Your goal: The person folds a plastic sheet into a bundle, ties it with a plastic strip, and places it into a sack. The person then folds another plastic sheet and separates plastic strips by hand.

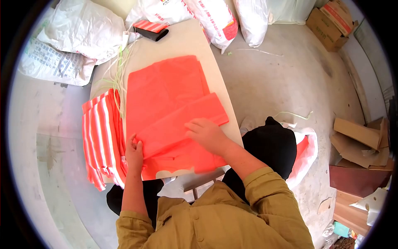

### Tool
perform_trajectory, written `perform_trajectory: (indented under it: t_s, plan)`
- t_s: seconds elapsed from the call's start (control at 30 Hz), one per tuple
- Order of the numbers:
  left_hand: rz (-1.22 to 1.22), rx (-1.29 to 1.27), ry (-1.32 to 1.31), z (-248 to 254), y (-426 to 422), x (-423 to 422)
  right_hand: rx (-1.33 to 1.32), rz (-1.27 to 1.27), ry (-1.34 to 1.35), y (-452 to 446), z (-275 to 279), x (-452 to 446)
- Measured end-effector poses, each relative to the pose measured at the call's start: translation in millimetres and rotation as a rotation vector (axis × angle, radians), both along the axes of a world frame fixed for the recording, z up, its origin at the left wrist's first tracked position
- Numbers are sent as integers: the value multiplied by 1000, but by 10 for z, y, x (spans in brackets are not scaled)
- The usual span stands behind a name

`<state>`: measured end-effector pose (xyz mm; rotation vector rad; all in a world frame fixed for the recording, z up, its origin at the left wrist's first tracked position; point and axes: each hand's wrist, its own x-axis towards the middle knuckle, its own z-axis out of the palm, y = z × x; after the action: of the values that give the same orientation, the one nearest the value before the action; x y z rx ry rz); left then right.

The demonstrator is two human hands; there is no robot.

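Note:
Red plastic bags [163, 83] lie flat on a narrow tan table in front of me, with one red piece [188, 112] folded slantwise across the others. At the left end of the fold, my left hand [134, 151] pinches the red plastic between thumb and fingers. My right hand [206, 133] rests palm down over the fold's right part, its fingers stretched out and slightly bent. Left of the red plastic hangs a folded stack of red-and-white striped bags [101, 133], partly over the table's edge.
Pale green ties [118, 79] lie along the table's left side. A small black-and-red striped bundle [152, 30] sits at its far end. Stuffed white sacks [83, 31] crowd behind. Cardboard boxes [331, 25] stand far right, and an open carton [360, 139] nearer.

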<state>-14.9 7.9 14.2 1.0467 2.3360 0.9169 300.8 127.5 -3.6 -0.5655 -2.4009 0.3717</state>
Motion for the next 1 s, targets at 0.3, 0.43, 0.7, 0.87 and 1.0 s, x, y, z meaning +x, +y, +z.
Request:
perform_trajectory:
  t_s: [0.3, 0.43, 0.7, 0.87, 1.0]
  plan:
    - [26, 106, -39, -126, -32, -17, -50, -9, -248, -131, 65, -174]
    - [33, 93, -18, -105, -21, -3, -121, -85, -284, -65, 57, -209]
    - [34, 114, -30, -107, -24, 7, -96, -293, -254, 245, -6, -7]
    - [35, 81, 19, -82, -22, 13, -43, -345, -251, 274, -26, -3]
    - [35, 88, 30, -91, -15, 9, -54, -350, -280, 281, -2, -11]
